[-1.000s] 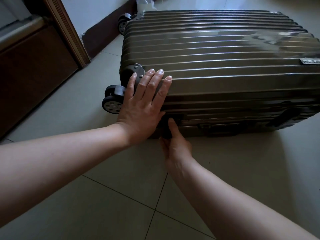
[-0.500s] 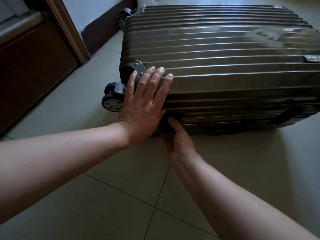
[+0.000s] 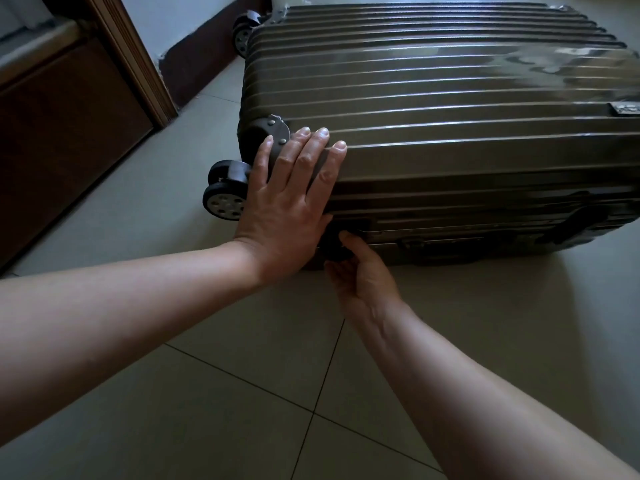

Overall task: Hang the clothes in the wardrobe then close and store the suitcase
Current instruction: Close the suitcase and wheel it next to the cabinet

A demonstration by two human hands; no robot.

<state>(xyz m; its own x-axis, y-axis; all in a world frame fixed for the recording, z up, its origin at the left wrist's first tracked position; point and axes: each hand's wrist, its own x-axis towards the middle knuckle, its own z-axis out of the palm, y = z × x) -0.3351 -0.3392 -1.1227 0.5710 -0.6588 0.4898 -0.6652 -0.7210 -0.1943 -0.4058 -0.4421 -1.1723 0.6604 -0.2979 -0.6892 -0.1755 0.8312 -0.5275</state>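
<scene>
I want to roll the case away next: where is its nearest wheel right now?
In the head view, the near wheel sits at the suitcase's left corner, just left of the left hand pressing that corner.

The suitcase [image 3: 433, 109] has a hard ribbed shell with a glossy, metallic-looking bronze-olive finish; pale window light smears across its smooth ridges. The corner guard [image 3: 277, 128] looks like brushed metal, duller than the shell, with small round rivets. A small plate [image 3: 623, 108] near the right edge looks like metal too. The near wheel [image 3: 224, 199] is dark and matt, rubber or plastic, with a lighter grey hub. The floor [image 3: 173, 410] is smooth pale tile with a soft sheen and thin dark grout lines. The door frame [image 3: 131, 57] is grooved brown wood, the panel [image 3: 62, 133] beside it darker matt wood, and the wall [image 3: 180, 19] flat matt paint.
</scene>
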